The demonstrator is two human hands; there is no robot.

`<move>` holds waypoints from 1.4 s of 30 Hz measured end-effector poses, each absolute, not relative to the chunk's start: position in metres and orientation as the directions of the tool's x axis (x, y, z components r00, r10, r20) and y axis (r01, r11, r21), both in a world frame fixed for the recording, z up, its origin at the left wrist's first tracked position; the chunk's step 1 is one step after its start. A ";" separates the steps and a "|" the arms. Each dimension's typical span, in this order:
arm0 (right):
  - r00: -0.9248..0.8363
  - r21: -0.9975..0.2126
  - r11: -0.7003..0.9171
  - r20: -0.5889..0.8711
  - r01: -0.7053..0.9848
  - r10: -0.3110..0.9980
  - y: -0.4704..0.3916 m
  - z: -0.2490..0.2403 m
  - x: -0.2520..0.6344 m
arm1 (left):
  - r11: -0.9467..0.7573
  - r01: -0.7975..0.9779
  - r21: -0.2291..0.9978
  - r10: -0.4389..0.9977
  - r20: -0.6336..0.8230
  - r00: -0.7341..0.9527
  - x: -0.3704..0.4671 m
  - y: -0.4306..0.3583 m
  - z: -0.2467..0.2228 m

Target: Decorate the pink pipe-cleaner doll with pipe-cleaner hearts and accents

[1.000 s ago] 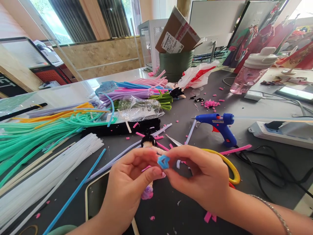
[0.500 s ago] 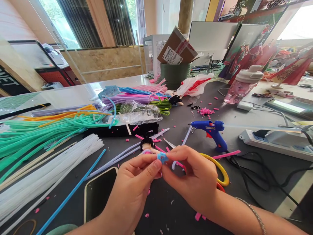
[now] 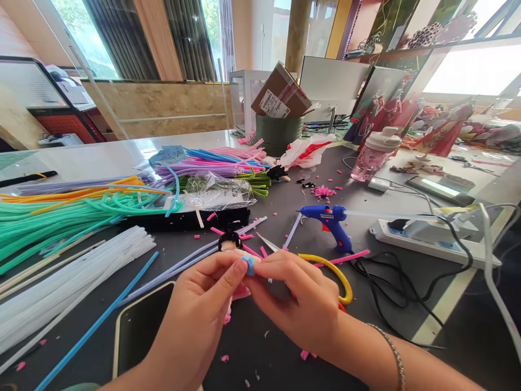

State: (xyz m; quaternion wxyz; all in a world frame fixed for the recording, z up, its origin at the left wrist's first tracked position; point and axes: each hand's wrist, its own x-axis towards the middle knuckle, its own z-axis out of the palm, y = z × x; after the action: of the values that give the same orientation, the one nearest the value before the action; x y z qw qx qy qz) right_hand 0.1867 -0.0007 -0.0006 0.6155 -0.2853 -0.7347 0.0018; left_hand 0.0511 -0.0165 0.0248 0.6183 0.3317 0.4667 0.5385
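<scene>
My left hand [image 3: 199, 309] is closed around a small pipe-cleaner doll, mostly hidden by the fingers. The doll's black fuzzy hair [image 3: 229, 239] shows above the fingertips, and a bit of pink shows below them. A short, curled piece of light-blue pipe cleaner [image 3: 248, 265] sits at the doll's side, between my two thumbs. My right hand [image 3: 299, 296] pinches that blue piece from the right, fingertips close to the left ones. Behind the right hand lie scissors with a yellow handle [image 3: 344, 282], partly covered. A blue glue gun [image 3: 330, 217] rests on its side further back.
Bundles of green [image 3: 73, 212] and white pipe cleaners [image 3: 93, 277] cover the left side. One blue pipe cleaner [image 3: 101, 315] lies near a phone [image 3: 142, 331]. A power strip [image 3: 431, 244], black cables [image 3: 391, 293] and a pink bottle [image 3: 372, 155] are on the right. Pink scraps [image 3: 324, 191] are scattered about.
The camera view has turned slightly right, so the scene shifts left. Both hands keep hold at the blue piece, which now looks turned and more covered by the fingertips.
</scene>
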 end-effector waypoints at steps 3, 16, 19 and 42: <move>-0.162 -0.324 0.764 0.860 0.558 0.484 -0.002 0.000 0.209 | 0.214 -0.358 0.909 0.970 -0.242 -0.034 0.046 -0.014 0.027; 0.286 -0.545 -0.160 0.155 0.823 0.946 0.055 -0.022 0.333 | 0.292 -0.387 0.875 0.956 -0.282 0.084 0.039 -0.010 0.027; 0.276 -0.632 -0.168 0.076 0.757 0.958 0.072 -0.023 0.329 | 0.305 -0.367 0.879 0.952 -0.291 0.097 0.037 -0.012 0.027; 0.337 -0.935 0.273 0.339 0.227 0.879 0.070 -0.007 0.316 | 0.325 -0.296 0.898 0.946 -0.305 0.112 0.026 -0.005 0.014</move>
State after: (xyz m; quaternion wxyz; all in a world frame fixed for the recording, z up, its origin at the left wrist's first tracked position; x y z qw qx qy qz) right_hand 0.3159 0.0704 -0.0068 0.6128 -0.5410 -0.5110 0.2657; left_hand 0.0260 -0.0048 0.0136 0.6620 0.3431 0.4736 0.4688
